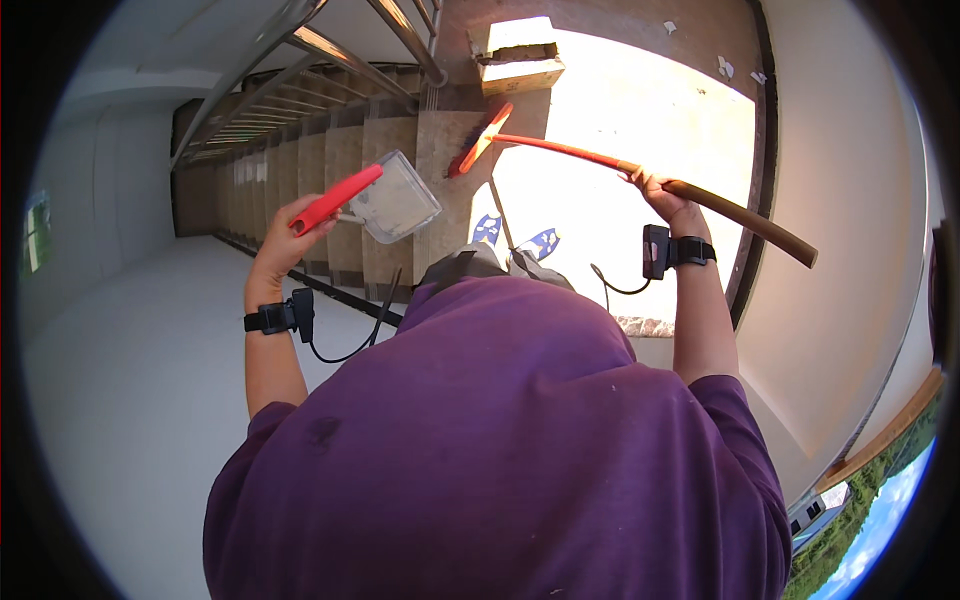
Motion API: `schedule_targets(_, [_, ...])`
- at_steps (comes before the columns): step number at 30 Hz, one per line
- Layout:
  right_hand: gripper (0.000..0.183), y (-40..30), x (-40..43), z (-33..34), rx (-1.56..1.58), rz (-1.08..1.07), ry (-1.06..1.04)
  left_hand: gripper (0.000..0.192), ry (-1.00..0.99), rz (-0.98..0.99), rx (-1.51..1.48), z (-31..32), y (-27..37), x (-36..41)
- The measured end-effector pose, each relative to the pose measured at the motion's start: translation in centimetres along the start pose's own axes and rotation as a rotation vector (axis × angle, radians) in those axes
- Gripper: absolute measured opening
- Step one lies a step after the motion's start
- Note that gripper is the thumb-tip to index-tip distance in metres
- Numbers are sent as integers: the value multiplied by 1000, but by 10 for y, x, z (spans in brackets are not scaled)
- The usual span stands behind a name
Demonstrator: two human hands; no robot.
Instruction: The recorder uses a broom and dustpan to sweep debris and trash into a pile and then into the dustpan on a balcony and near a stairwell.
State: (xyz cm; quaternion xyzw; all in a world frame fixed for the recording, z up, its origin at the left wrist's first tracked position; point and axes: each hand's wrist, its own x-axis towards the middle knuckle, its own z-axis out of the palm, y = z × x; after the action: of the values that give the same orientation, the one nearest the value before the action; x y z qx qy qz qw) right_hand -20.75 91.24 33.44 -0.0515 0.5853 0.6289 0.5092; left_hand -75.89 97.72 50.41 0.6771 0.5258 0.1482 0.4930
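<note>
My left hand (289, 236) grips the red handle of a dustpan, whose translucent grey pan (397, 199) hangs over the stair edge. The long handle of a push broom (562, 146) is held in my right hand (660, 196). Its orange head with dark red bristles (480, 142) meets the landing floor beside the top step, in front of my feet. The rear end of the handle reaches past my right wrist. Whether the pan holds any dirt is too hard to make out.
Stairs (315, 172) drop away on the left beside a metal railing (360, 64). A cardboard box (521, 60) sits on the landing ahead. White scraps (724, 67) lie near the right wall (832, 187). Bright sunlight covers much of the landing floor (645, 112).
</note>
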Motion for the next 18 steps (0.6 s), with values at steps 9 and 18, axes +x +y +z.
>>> schedule_targets(9, [54,-54,-101,18,-131,-79,-271,22,-53,16,-2,0,-11,0])
schedule_targets(18, [12,99,-166,-112,-782,-255,-115,25,-64,156,-138,3,-32,0])
